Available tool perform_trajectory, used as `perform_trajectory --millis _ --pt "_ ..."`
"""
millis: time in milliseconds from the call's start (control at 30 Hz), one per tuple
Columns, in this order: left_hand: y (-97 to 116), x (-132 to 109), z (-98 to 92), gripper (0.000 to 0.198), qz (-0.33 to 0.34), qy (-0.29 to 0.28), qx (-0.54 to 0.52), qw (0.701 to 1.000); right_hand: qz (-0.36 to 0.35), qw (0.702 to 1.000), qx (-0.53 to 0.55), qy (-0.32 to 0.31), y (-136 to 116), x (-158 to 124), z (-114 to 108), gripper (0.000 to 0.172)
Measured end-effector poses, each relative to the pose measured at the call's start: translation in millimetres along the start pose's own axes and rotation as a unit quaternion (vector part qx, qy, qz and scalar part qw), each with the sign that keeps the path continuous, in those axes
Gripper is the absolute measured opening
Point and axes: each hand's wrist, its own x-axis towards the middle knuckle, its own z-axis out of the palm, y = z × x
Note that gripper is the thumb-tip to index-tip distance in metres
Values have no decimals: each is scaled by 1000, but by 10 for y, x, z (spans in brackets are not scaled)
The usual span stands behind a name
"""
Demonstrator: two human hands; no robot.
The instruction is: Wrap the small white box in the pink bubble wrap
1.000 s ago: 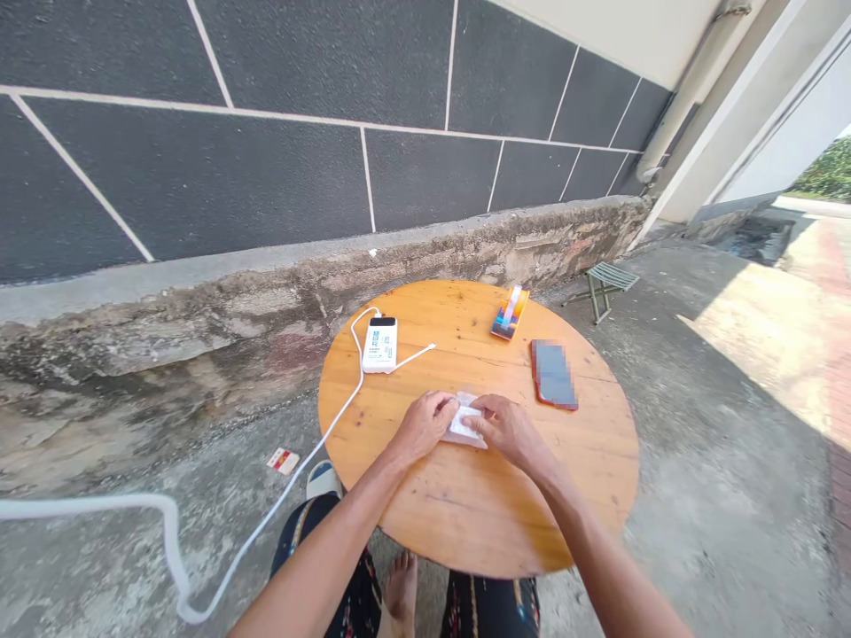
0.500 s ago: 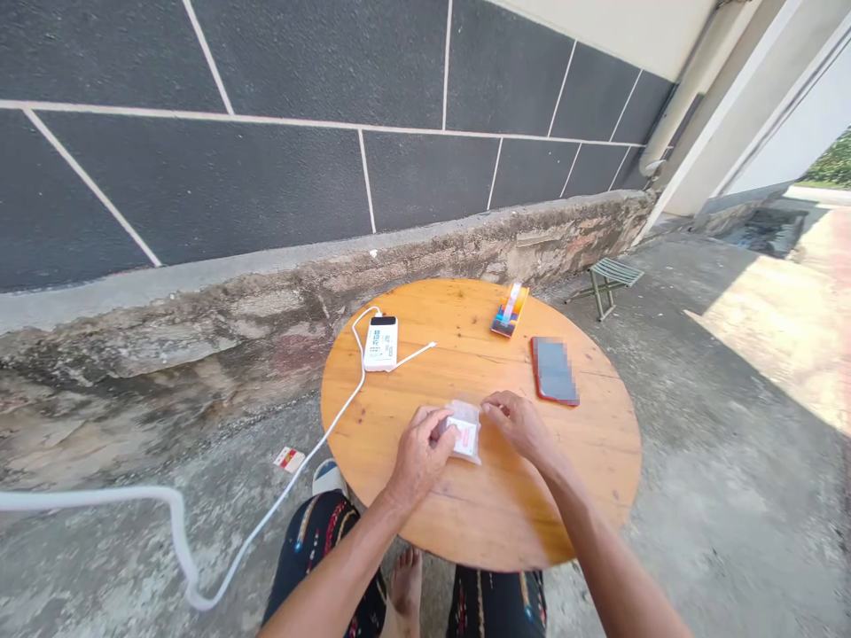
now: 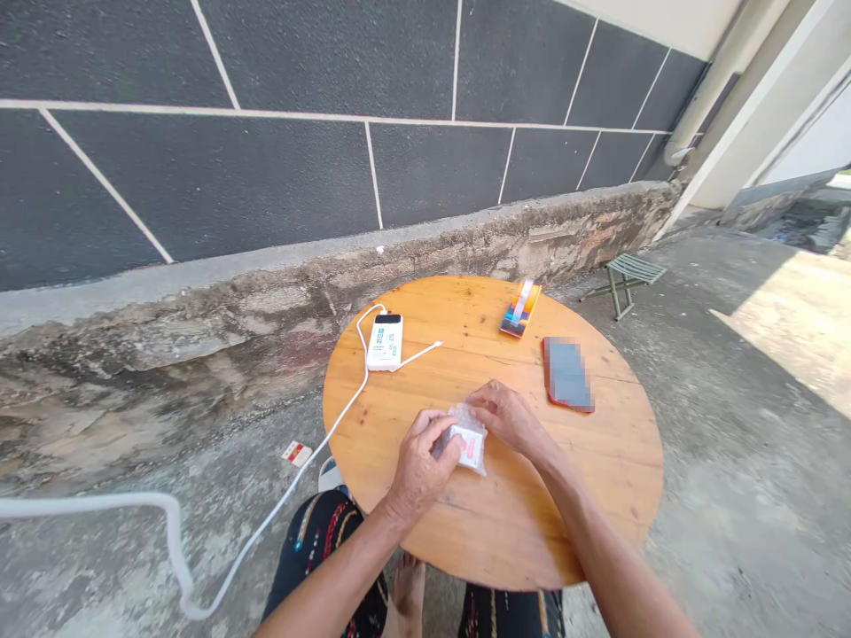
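Note:
A small white box with pink print, inside a clear bubble-wrap bag (image 3: 472,449), lies on the round wooden table (image 3: 399,399) near its middle. My left hand (image 3: 425,456) holds the bag at its left side, thumb on the box and fingers at the upper left edge. My right hand (image 3: 502,415) is at the top right of the bag, its fingertips closed on the upper edge of the wrap.
Behind the hands lie a white power bank (image 3: 386,344) with a white cable (image 3: 346,406), and an orange tape dispenser (image 3: 520,310). A phone (image 3: 567,374) rests at the right. A folding stool (image 3: 625,276) and a small card box (image 3: 296,454) are on the ground.
My right hand has moved left onto the top edge of the bag, which it stood beside before. The view has shifted slightly, and the bag is a little more tilted.

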Motion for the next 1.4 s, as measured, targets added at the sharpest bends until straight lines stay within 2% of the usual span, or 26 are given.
perform_trajectory --millis 133,333,567,700,833,967,1067,1167,1267,1400 --pt "10 -12 -6 23 11 4 9 1000 -23 999 -35 -34 -63 80 1 16" --pt "12 -11 -9 23 10 0 17 1000 -97 995 27 -17 52 130 98 17" --pt "38 25 -12 23 9 -20 14 1000 -154 987 -28 -32 66 204 160 14" --pt "36 48 12 23 -15 -27 48 998 -122 992 -8 -5 123 186 73 16" --pt "29 57 31 21 -15 -23 70 997 1 998 1 58 250 166 -41 20" --pt "38 54 27 21 -16 -23 65 997 73 994 -75 42 194 160 -34 24" --pt "43 49 22 21 -15 -22 55 998 81 991 -103 43 80 181 40 27" --pt "42 47 21 21 -12 -20 50 998 78 992 -88 35 23 214 97 19" --pt "39 48 23 21 -13 -19 50 999 71 997 -25 27 25 228 107 11" --pt "29 48 29 20 -12 -18 51 998 45 992 117 16 44 212 109 11"
